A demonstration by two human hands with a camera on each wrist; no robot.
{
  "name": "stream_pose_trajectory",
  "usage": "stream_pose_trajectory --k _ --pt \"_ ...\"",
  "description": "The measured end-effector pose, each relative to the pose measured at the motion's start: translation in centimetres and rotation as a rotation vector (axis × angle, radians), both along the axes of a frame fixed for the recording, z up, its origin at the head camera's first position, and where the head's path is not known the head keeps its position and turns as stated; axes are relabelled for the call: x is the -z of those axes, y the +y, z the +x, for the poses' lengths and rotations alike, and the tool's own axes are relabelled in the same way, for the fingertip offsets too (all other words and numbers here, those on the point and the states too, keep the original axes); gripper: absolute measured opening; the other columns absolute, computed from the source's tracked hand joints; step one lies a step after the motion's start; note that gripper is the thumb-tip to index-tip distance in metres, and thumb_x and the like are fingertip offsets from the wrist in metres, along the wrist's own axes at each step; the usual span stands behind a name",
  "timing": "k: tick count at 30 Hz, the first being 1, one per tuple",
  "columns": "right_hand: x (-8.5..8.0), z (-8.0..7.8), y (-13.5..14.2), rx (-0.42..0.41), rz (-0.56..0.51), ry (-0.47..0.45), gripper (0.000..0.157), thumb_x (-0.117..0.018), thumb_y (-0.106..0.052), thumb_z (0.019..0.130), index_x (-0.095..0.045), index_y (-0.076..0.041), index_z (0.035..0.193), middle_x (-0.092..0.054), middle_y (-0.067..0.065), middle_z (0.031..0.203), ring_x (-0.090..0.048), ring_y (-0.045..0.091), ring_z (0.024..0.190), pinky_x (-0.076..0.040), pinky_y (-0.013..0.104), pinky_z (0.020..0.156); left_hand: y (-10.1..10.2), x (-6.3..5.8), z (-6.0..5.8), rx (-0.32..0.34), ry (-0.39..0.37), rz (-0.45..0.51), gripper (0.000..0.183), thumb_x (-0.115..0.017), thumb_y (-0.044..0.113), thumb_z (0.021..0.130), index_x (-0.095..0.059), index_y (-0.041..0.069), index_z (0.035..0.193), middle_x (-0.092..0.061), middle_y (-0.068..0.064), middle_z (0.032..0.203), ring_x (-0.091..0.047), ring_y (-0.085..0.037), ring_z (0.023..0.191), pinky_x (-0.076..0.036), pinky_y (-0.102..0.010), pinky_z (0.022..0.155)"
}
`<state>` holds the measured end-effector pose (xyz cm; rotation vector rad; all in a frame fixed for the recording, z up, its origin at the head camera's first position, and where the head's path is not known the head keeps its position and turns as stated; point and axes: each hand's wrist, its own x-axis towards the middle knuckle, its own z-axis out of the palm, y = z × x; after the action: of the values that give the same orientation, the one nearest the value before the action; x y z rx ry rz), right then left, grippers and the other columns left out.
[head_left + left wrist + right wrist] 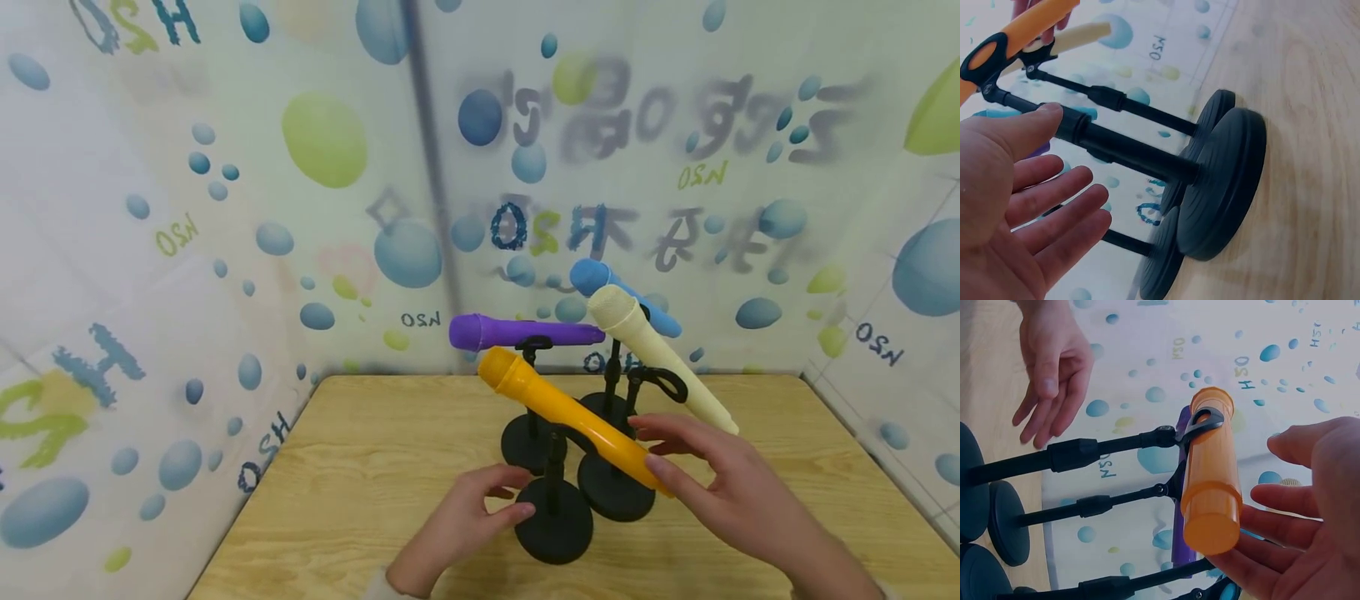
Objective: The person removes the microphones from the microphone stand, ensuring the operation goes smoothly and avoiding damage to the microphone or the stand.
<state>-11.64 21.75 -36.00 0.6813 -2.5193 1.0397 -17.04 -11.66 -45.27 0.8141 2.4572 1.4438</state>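
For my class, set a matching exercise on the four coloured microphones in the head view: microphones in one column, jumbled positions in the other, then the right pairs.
Column one
1. Long, glossy orange microphone
2. Long purple microphone
3. Long cream microphone
4. Long blue microphone

Column two (head view)
A. Lies nearly level
B. Rounded top sits highest
C. Nearest the camera
D. Tail end reaches farthest right

Pairs: 1-C, 2-A, 3-D, 4-B

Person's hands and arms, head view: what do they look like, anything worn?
Left hand and right hand are human and ungloved, with no rings, cables or markings visible. A pale, off-white sleeve cuff shows below the left wrist.
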Motion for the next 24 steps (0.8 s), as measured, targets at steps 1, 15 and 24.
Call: stream_pose_trajectory --k 1,15,24 --pt "-0.1 0.0 -0.1 -0.006 -0.001 0.002 0.041 -0.076 -0.014 0.102 -0.068 -0.026 0.14 -0.077 -0.005 0.13 -0.072 0.0 0.107 -0.063 0.025 0.085 0.2 0.1 0.0 0.003 -0.014 0.006 0.04 -0.073 0.028 0.106 -0.069 0.004 0.137 -0.074 -0.017 0.136 -0.069 -0.039 0.124 -0.059 -0.052 0.105" --pt "-0.9 -0.3 -1.4 -0.068 -0.013 0.075 0.044 -0.078 -0.009 0.1 -0.068 -0.023 0.14 -0.075 -0.005 0.128 -0.071 0.001 0.107 -0.064 0.027 0.085 2.7 1.1 0.0 -0.062 -0.047 0.06 0.037 -0.075 0.023 0.104 -0.069 0.007 0.137 -0.076 -0.008 0.129 -0.073 -0.022 0.117 -0.06 -0.048 0.104" --pt "-1.8 -0.8 -2.3 -0.119 -0.039 0.114 0.045 -0.08 -0.005 0.097 -0.069 -0.016 0.139 -0.077 0.002 0.129 -0.072 0.002 0.104 -0.064 0.025 0.084 3.6 1.6 -0.6 -0.062 -0.08 0.097 0.031 -0.076 0.017 0.103 -0.072 0.01 0.133 -0.077 -0.009 0.127 -0.075 -0.021 0.114 -0.061 -0.028 0.098"
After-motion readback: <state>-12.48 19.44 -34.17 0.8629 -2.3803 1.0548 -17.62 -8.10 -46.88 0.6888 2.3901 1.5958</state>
